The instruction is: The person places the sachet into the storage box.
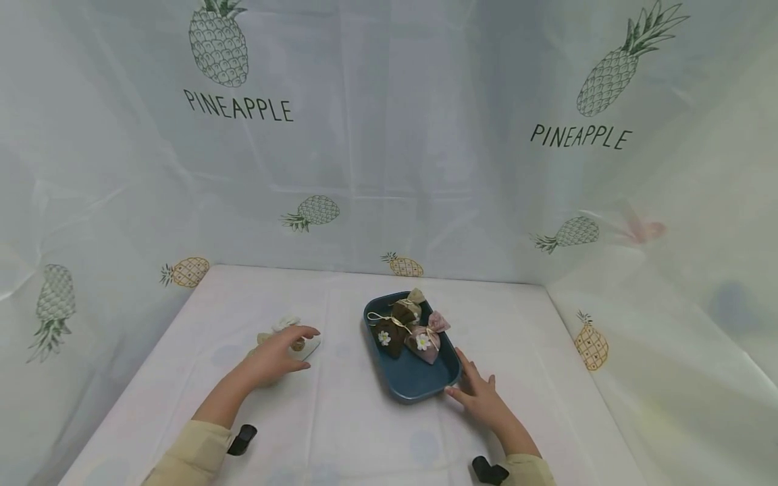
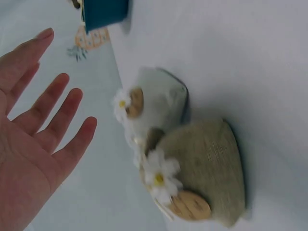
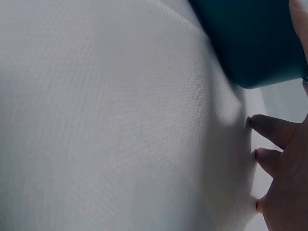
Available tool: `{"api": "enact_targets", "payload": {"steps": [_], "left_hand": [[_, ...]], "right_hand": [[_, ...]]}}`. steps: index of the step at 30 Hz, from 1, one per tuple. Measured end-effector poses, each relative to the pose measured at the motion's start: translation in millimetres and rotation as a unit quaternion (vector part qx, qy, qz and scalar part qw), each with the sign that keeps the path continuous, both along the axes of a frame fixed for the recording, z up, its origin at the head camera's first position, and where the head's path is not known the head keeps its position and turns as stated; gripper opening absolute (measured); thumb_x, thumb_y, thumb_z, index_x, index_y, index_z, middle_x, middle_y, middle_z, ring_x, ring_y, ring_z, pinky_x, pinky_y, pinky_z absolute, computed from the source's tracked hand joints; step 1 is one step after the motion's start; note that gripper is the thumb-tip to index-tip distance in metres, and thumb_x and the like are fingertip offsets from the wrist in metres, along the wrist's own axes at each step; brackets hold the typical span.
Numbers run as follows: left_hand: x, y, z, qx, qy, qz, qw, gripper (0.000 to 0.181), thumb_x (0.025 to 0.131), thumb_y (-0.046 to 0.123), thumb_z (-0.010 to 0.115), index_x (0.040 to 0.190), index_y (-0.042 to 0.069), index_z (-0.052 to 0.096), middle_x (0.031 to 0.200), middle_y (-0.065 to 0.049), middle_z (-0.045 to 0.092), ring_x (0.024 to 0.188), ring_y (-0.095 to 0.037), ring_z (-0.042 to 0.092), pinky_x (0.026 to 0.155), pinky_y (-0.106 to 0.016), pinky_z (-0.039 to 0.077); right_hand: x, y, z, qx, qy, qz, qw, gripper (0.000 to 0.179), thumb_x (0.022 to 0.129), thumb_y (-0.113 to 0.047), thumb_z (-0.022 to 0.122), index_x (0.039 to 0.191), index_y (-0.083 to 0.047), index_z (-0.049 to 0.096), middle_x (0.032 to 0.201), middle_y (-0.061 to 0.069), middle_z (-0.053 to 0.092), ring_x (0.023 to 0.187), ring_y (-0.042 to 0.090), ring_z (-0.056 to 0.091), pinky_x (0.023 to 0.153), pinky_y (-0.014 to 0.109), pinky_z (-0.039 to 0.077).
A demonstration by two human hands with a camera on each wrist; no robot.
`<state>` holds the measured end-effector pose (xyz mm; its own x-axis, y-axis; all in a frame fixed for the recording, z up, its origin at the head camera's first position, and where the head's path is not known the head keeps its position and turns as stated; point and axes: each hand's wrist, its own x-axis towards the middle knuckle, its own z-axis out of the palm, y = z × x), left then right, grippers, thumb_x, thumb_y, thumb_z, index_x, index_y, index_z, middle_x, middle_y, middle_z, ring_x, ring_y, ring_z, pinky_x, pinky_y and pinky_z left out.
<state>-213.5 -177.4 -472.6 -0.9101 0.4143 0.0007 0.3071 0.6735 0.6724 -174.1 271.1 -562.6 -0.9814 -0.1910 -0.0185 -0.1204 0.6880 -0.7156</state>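
My left hand, fingers spread, hovers over two small drawstring pouches on the left of the table. One pouch is white, the other olive-beige; each carries a white flower and a small wooden tag. The hand partly hides them in the head view. My right hand rests at the near right corner of a blue tray, thumb and forefinger against its outside, other fingers spread on the table. Inside the tray lie a dark brown pouch, a pink pouch and a brown-and-beige pouch.
A white cloth covers the table. Behind it and at both sides hangs a pale curtain printed with pineapples. Black straps show at the wrists, by the beige sleeves.
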Motion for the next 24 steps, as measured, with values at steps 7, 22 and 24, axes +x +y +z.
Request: {"api": "enact_targets", "payload": {"steps": [7,22,24], "left_hand": [[-1.5,-33.6,-6.7,-0.019,0.032,0.019,0.9991,0.056,0.079,0.009,0.081,0.13,0.003,0.056,0.123,-0.016,0.061,0.115,-0.039,0.055,0.095,-0.056,0.043],[1.5,-66.8,-21.3,-0.076,0.019,0.061,0.9951,0.055,0.075,0.009,0.083,0.123,-0.002,0.06,0.121,-0.025,0.055,0.116,-0.048,0.049,0.097,-0.06,0.039],[0.4,-68.8,-25.4,-0.084,0.01,0.07,0.994,0.056,0.074,0.011,0.084,0.122,-0.001,0.06,0.12,-0.026,0.053,0.114,-0.048,0.049,0.095,-0.061,0.04]], "right_hand": [[-1.4,-0.2,0.7,0.003,-0.012,0.0,0.9999,0.084,0.09,-0.046,0.066,0.157,-0.025,0.018,0.156,0.016,0.024,0.142,0.047,0.015,0.103,0.072,-0.009],[-0.9,1.0,-0.2,0.006,-0.017,-0.003,0.9998,0.085,0.09,-0.046,0.066,0.157,-0.023,0.017,0.156,0.015,0.026,0.142,0.047,0.014,0.103,0.072,-0.01],[-0.9,0.5,0.6,0.005,-0.02,0.0,0.9998,0.085,0.091,-0.046,0.065,0.157,-0.023,0.017,0.156,0.015,0.025,0.142,0.046,0.013,0.103,0.072,-0.01]]}}
